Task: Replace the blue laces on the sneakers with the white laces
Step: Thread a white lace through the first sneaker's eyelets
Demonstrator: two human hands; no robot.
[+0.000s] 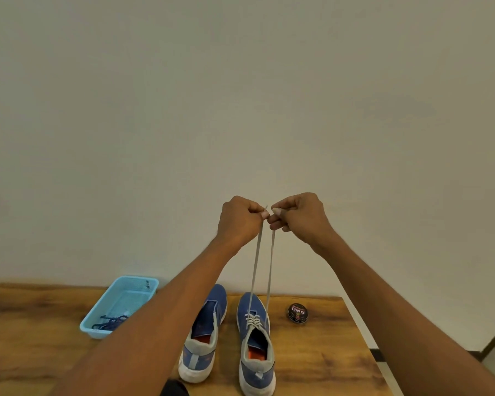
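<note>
Spanning wooden table point(312, 364) against plain wall point(240, 95)

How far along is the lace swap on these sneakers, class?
Done: blue laces lie in the tray; the right sneaker has a white lace threaded. In hand: left hand and right hand pinch its two ends, pulled up taut. Left: tying it, and lacing the left sneaker, which shows no lace.

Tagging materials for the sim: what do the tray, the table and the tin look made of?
Tray: light blue plastic, likely; moulded rim, fine mesh-like perforated floor, matte.
Table: wood or wood-look laminate; brown grain with dark streaks, low sheen. Solid or veneer cannot be told.
Tin: probably metal; small round black container with a printed lid, slightly glossy.
</note>
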